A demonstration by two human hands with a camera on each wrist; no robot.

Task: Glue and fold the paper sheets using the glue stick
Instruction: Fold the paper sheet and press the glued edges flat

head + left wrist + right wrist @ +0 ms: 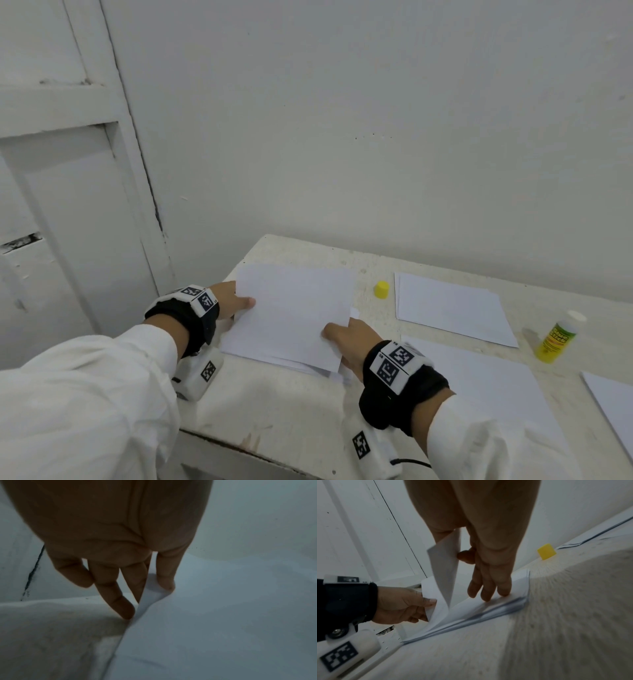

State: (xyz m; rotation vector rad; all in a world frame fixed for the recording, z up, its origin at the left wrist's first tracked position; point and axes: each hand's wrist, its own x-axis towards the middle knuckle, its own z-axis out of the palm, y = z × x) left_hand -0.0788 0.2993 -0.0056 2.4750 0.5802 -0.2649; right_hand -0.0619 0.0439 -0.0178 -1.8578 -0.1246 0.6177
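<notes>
At the near left corner of the worn white table (301,407), a person in white sleeves lifts the top white paper sheet (291,311) off a low stack of white sheets (489,609). The left hand (230,301) pinches the sheet's left edge, thumb on top and fingers beneath. The right hand (349,339) pinches the near right corner between thumb and forefinger, while its other fingers (503,588) press down on the stack. The sheet curves upward between both grips. The yellow-labelled glue stick (556,337) stands upright and uncapped, well to the right; its small yellow cap (381,290) sits apart, just beside the lifted sheet's far right corner. More white sheets (452,310) lie flat between cap and stick.
</notes>
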